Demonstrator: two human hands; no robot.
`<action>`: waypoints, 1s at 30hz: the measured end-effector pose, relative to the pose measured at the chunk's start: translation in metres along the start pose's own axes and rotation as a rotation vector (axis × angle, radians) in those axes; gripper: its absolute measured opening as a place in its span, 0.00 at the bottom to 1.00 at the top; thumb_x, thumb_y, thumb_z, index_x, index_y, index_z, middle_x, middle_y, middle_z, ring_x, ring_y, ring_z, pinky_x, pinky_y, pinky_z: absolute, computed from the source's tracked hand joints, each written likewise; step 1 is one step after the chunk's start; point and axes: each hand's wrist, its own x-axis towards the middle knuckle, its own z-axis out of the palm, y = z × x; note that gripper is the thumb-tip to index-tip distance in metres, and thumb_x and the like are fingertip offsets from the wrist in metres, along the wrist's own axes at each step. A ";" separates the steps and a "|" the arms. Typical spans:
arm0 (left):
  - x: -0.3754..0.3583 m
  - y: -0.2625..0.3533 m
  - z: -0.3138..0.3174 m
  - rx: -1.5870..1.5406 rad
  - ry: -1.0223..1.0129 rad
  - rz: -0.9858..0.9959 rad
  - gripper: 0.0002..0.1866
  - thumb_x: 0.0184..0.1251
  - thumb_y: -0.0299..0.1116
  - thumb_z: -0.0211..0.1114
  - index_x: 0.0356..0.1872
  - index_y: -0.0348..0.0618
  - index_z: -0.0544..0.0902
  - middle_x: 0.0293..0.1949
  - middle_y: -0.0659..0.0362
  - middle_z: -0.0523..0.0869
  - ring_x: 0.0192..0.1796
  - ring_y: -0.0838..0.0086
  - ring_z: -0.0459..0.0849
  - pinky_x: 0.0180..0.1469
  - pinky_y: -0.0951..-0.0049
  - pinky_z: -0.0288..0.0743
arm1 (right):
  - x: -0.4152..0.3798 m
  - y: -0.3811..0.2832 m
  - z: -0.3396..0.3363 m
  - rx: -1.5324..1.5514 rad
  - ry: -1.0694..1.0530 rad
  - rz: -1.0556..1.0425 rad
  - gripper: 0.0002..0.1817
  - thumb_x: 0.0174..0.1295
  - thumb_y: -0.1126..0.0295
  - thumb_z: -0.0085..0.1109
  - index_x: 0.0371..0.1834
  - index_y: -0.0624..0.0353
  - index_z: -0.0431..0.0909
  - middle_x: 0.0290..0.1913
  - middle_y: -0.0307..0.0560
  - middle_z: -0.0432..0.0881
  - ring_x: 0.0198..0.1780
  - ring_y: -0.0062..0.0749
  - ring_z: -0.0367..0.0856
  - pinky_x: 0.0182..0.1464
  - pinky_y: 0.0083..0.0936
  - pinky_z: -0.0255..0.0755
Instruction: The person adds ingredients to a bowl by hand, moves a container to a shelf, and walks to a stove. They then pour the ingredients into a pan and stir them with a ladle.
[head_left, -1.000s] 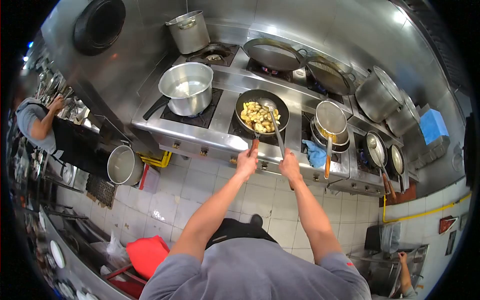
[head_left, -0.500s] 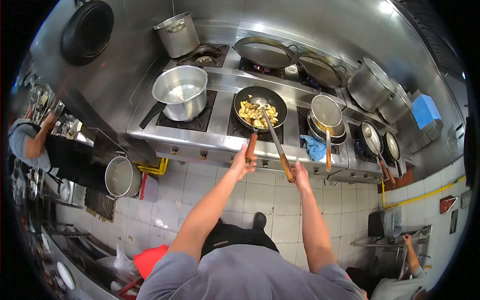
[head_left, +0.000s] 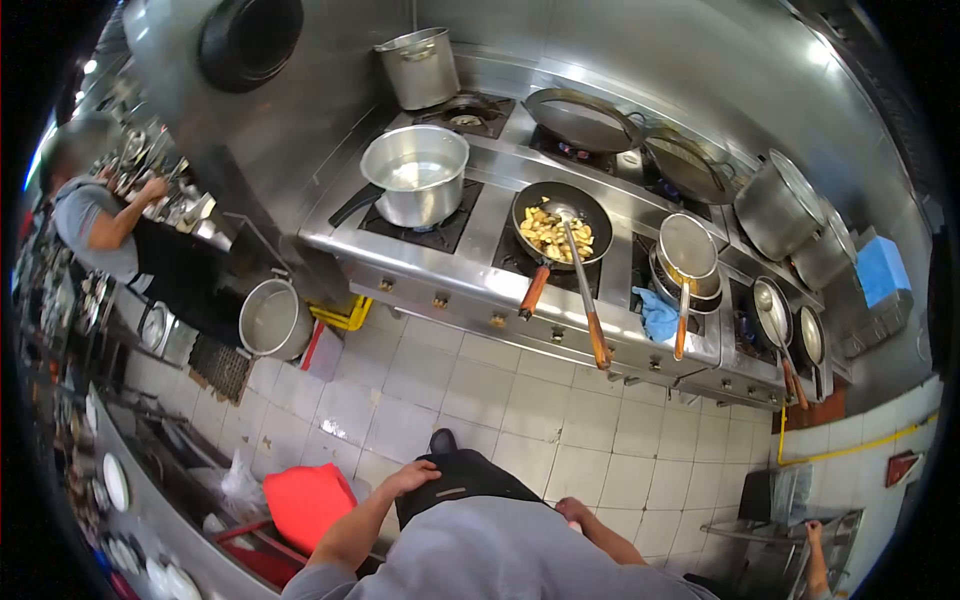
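Note:
My left hand (head_left: 412, 476) lies at the front of my black apron (head_left: 470, 478), its fingers stretched out and nothing visible in it. Low by my other side is my right hand (head_left: 573, 509); its fingers are too blurred to make out. Neither hand touches the stove. On a front burner sits a black frying pan (head_left: 528, 196) with a wooden handle, holding chopped golden-brown pieces (head_left: 553, 233). A long metal utensil with a wooden handle (head_left: 597, 340) rests in the pan, its handle over the stove's front edge.
A lidless aluminium pot (head_left: 425, 203) stands left of the frying pan. To the right are a strainer (head_left: 688, 243) over a pan and a blue cloth (head_left: 659, 315). A large pot (head_left: 275, 322) sits low at left. A co-worker (head_left: 100, 225) stands there; another person's hand (head_left: 814, 530) shows lower right.
My left hand has left the frying pan's handle, and my right hand has moved from beside the utensil's handle. Both are now near my body. The view has shifted left.

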 end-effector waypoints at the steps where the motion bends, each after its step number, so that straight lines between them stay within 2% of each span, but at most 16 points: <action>1: -0.001 -0.011 0.002 0.075 0.061 -0.077 0.30 0.57 0.50 0.65 0.55 0.38 0.75 0.48 0.48 0.82 0.52 0.61 0.79 0.56 0.67 0.70 | 0.000 0.004 -0.010 0.012 -0.005 0.000 0.16 0.58 0.59 0.55 0.33 0.63 0.81 0.24 0.49 0.81 0.23 0.34 0.80 0.24 0.30 0.75; 3: -0.005 -0.035 0.009 0.150 0.134 -0.164 0.32 0.56 0.49 0.66 0.56 0.37 0.74 0.47 0.47 0.82 0.51 0.61 0.80 0.55 0.67 0.71 | 0.019 0.013 -0.035 0.073 0.041 0.231 0.14 0.56 0.62 0.57 0.31 0.63 0.80 0.21 0.48 0.80 0.17 0.32 0.77 0.20 0.29 0.74; 5: -0.010 -0.060 0.032 0.431 0.221 -0.132 0.32 0.55 0.50 0.67 0.54 0.34 0.75 0.45 0.46 0.83 0.48 0.60 0.81 0.52 0.68 0.73 | 0.030 0.017 -0.061 0.536 0.187 0.329 0.12 0.55 0.64 0.57 0.31 0.63 0.78 0.22 0.46 0.79 0.22 0.30 0.79 0.22 0.27 0.74; 7: -0.023 -0.074 0.058 0.346 0.215 -0.179 0.31 0.55 0.49 0.66 0.53 0.33 0.76 0.44 0.46 0.83 0.48 0.60 0.81 0.52 0.68 0.73 | 0.031 0.000 -0.082 0.685 0.387 0.308 0.10 0.55 0.66 0.56 0.33 0.62 0.76 0.25 0.43 0.79 0.27 0.28 0.80 0.24 0.26 0.74; 9: -0.039 -0.090 0.079 0.265 0.213 -0.233 0.31 0.56 0.49 0.66 0.52 0.31 0.76 0.43 0.46 0.83 0.47 0.60 0.82 0.51 0.69 0.73 | 0.030 -0.013 -0.097 0.731 0.416 0.274 0.11 0.55 0.67 0.57 0.36 0.63 0.76 0.25 0.46 0.79 0.26 0.29 0.80 0.23 0.25 0.74; 10: -0.047 -0.100 0.088 0.167 0.291 -0.197 0.30 0.57 0.49 0.65 0.51 0.31 0.77 0.43 0.46 0.83 0.46 0.60 0.82 0.51 0.68 0.73 | 0.028 -0.019 -0.095 0.776 0.454 0.238 0.13 0.55 0.67 0.58 0.39 0.64 0.75 0.26 0.48 0.80 0.24 0.29 0.80 0.22 0.24 0.74; 14: -0.098 -0.069 0.102 -0.158 0.467 -0.163 0.28 0.58 0.48 0.64 0.49 0.31 0.78 0.42 0.46 0.83 0.44 0.62 0.82 0.51 0.69 0.73 | 0.016 -0.018 -0.058 0.730 0.381 0.236 0.12 0.55 0.67 0.58 0.38 0.63 0.76 0.27 0.46 0.80 0.27 0.29 0.80 0.24 0.24 0.75; 16: -0.094 -0.101 0.098 -0.151 0.513 -0.160 0.28 0.58 0.49 0.65 0.48 0.32 0.79 0.41 0.47 0.84 0.43 0.63 0.83 0.50 0.69 0.74 | 0.006 -0.011 -0.022 0.964 0.121 0.279 0.09 0.52 0.70 0.56 0.37 0.57 0.77 0.30 0.39 0.78 0.29 0.26 0.79 0.30 0.33 0.76; 18: -0.098 -0.128 0.099 -0.150 0.564 -0.152 0.28 0.57 0.50 0.65 0.47 0.32 0.80 0.39 0.48 0.84 0.42 0.65 0.83 0.48 0.70 0.74 | 0.001 -0.007 0.021 0.974 0.016 0.281 0.10 0.52 0.70 0.57 0.39 0.56 0.77 0.30 0.39 0.79 0.29 0.26 0.78 0.31 0.35 0.76; 20: -0.102 -0.147 0.098 0.087 0.540 -0.261 0.27 0.55 0.51 0.66 0.44 0.33 0.81 0.36 0.49 0.85 0.41 0.67 0.83 0.46 0.71 0.75 | -0.015 -0.027 0.040 0.717 -0.120 0.320 0.10 0.52 0.66 0.57 0.37 0.57 0.81 0.30 0.40 0.80 0.33 0.24 0.78 0.37 0.31 0.76; 21: -0.105 -0.151 0.095 0.086 0.548 -0.251 0.27 0.55 0.51 0.66 0.44 0.33 0.81 0.36 0.49 0.85 0.41 0.67 0.83 0.46 0.71 0.75 | -0.013 -0.025 0.063 0.458 -0.041 0.230 0.11 0.53 0.65 0.58 0.36 0.58 0.83 0.33 0.41 0.83 0.35 0.26 0.80 0.39 0.28 0.75; 22: -0.112 -0.149 0.096 0.122 0.477 -0.304 0.27 0.54 0.50 0.65 0.43 0.34 0.82 0.36 0.49 0.85 0.41 0.67 0.83 0.46 0.70 0.75 | -0.010 -0.021 0.079 0.523 0.005 0.287 0.13 0.53 0.65 0.59 0.38 0.61 0.83 0.35 0.43 0.84 0.36 0.28 0.80 0.40 0.28 0.74; 23: -0.116 -0.148 0.095 0.156 0.406 -0.353 0.26 0.53 0.50 0.65 0.42 0.34 0.82 0.36 0.48 0.85 0.42 0.67 0.83 0.46 0.70 0.75 | 0.000 0.000 0.096 0.371 0.074 0.039 0.15 0.53 0.64 0.61 0.38 0.63 0.83 0.32 0.45 0.84 0.36 0.27 0.80 0.40 0.28 0.74; 25: -0.110 -0.168 0.088 0.107 0.445 -0.344 0.25 0.53 0.49 0.64 0.41 0.35 0.82 0.37 0.48 0.86 0.42 0.65 0.84 0.47 0.68 0.75 | -0.012 -0.018 0.097 0.722 0.160 0.224 0.15 0.56 0.62 0.58 0.34 0.65 0.82 0.26 0.46 0.82 0.30 0.32 0.80 0.32 0.28 0.75; 29: -0.112 -0.180 0.063 0.284 0.461 -0.225 0.25 0.52 0.50 0.64 0.42 0.37 0.82 0.39 0.47 0.85 0.44 0.60 0.83 0.49 0.65 0.74 | -0.026 -0.047 0.070 0.478 0.074 0.333 0.14 0.53 0.64 0.57 0.28 0.66 0.82 0.21 0.45 0.79 0.23 0.27 0.78 0.25 0.27 0.75; 30: -0.112 -0.184 0.057 0.315 0.473 -0.184 0.26 0.51 0.50 0.63 0.43 0.38 0.82 0.40 0.47 0.85 0.45 0.59 0.83 0.50 0.64 0.74 | -0.009 -0.026 0.080 0.411 0.017 0.344 0.14 0.53 0.64 0.56 0.28 0.66 0.81 0.20 0.45 0.78 0.22 0.30 0.77 0.25 0.30 0.75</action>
